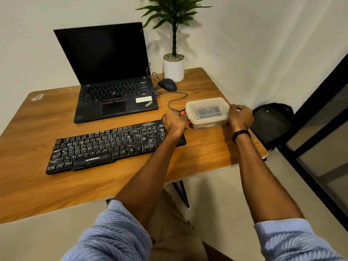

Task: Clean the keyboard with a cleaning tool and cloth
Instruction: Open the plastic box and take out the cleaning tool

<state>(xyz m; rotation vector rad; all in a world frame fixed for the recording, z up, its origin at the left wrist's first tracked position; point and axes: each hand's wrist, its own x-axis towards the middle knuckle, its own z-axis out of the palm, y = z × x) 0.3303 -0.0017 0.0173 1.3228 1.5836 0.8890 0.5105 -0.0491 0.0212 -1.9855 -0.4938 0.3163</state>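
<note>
The black keyboard, its keys smeared white, lies left of centre in the frame on the wood-grain desk. Just right of it stands a translucent lidded box with red clips. The left grip and right grip clamp its ends. The laptop behind reads "ThinkPad".

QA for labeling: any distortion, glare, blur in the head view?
Head view: wide-angle bowing along the table edges; soft plant shadow on the wall; pale streaks on the keyboard; left hand and right hand at the plastic container slightly blurred, contents hazy.
</note>
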